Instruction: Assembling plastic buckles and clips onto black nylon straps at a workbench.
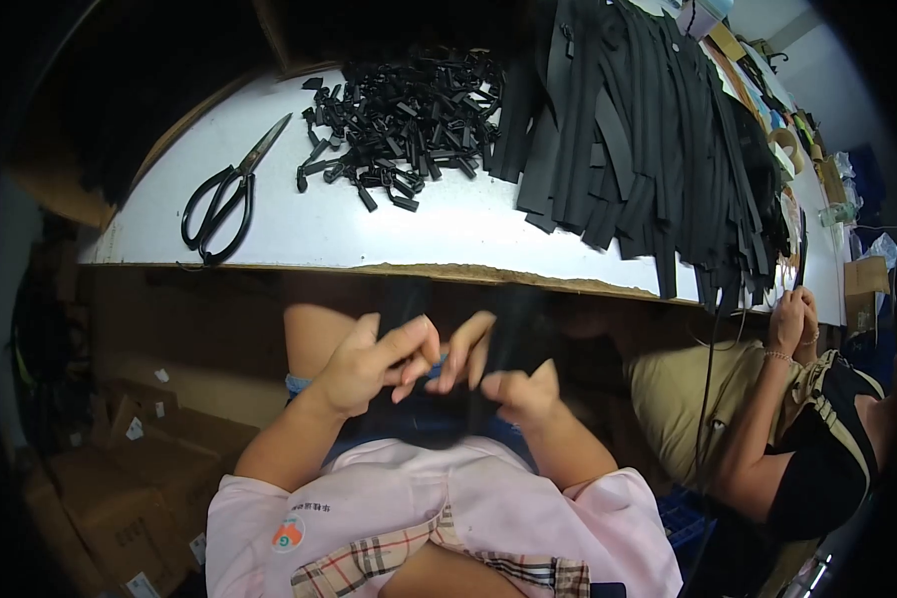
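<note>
A long black strip (516,324), smeared by motion, runs between my hands over my lap and looks like zipper tape. My left hand (374,364) has its thumb and fingers curled in a pinch at the strip's left side. Close beside it, my right hand (518,394) is closed on the strip, with bent fingers reaching toward the left hand. What lies right between the fingertips is too blurred to make out. On the white table (299,229) ahead, a heap of small black zipper sliders (404,120) lies left of a thick bundle of similar black strips (628,149).
Black-handled scissors (219,204) lie at the table's left. The table's chipped front edge (448,271) runs just beyond my hands. At the right, a co-worker (802,439) sits with both hands at the table edge. Cardboard boxes (130,478) stand at lower left.
</note>
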The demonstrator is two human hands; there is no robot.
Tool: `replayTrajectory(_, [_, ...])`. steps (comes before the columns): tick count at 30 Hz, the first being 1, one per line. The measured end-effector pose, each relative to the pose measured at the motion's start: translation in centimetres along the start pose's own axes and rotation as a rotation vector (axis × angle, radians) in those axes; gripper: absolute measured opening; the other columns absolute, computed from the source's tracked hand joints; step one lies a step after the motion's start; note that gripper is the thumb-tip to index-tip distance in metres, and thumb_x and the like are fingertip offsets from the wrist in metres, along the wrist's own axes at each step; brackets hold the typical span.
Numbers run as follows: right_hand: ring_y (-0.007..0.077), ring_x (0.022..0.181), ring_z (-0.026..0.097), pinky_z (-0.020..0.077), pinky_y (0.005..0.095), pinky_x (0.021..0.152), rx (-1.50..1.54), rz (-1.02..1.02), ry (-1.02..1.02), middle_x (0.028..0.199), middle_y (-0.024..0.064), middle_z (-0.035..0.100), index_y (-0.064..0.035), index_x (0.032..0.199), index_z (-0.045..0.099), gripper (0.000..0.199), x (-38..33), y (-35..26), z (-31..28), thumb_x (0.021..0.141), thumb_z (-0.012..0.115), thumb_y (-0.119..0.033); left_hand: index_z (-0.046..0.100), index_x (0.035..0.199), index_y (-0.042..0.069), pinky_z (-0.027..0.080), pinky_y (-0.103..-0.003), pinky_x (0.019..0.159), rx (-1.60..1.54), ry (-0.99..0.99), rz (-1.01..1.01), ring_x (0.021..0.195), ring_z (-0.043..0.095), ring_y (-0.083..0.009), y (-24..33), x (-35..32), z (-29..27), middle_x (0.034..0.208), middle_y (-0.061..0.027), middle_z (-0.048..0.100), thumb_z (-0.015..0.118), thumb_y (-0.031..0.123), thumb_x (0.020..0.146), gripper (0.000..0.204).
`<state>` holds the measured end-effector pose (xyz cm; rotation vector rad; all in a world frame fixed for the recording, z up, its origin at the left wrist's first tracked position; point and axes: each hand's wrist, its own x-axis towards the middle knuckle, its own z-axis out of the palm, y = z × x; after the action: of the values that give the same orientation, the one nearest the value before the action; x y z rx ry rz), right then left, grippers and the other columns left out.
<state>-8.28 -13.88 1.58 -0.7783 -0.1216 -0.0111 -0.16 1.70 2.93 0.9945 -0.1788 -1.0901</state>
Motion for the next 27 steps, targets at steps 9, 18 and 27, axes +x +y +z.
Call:
replayTrajectory(9, [0.0049, 0.052, 0.046, 0.0362, 0.0205, 0.047, -0.934, -0.214, 0.155, 0.062, 0.0019, 0.052, 0.0009, 0.076, 0.056, 0.008, 1.3, -1.2, 1.1, 0.073, 0.064, -0.001, 0.051, 0.092, 0.001, 0.038, -0.019, 0.042, 0.142, -0.018, -0.015, 0.048, 0.044, -0.0063, -2.0, -0.3, 0.7, 0.068, -0.0015, 0.047, 0.054, 0.022, 0.086, 0.022])
replayTrajectory(18, [0.015, 0.052, 0.056, 0.0417, 0.025, 0.046, -0.935, -0.018, -0.078, 0.061, 0.0083, 0.056, 0.0003, 0.07, 0.054, 0.005, 1.6, -1.6, 0.3, 0.072, 0.058, 0.002, 0.051, 0.084, 0.001, 0.05, -0.025, 0.053, 0.087, 0.171, 0.218, 0.06, 0.051, -0.0082, -2.8, -0.7, 0.9, 0.067, -0.0022, 0.05, 0.052, 0.024, 0.087, 0.023])
replayTrajectory(27, [0.0228, 0.051, 0.05, 0.0386, 0.0332, 0.045, -1.612, -0.572, -0.377, 0.064, 0.0075, 0.048, -0.0052, 0.072, 0.051, 0.02, 2.8, 0.0, 2.6, 0.057, 0.063, -0.007, 0.053, 0.072, 0.001, 0.043, -0.024, 0.043, 0.169, 0.399, 0.315, 0.049, 0.048, -0.0076, -3.5, 0.9, -0.9, 0.059, -0.0011, 0.05, 0.052, 0.024, 0.087, 0.027])
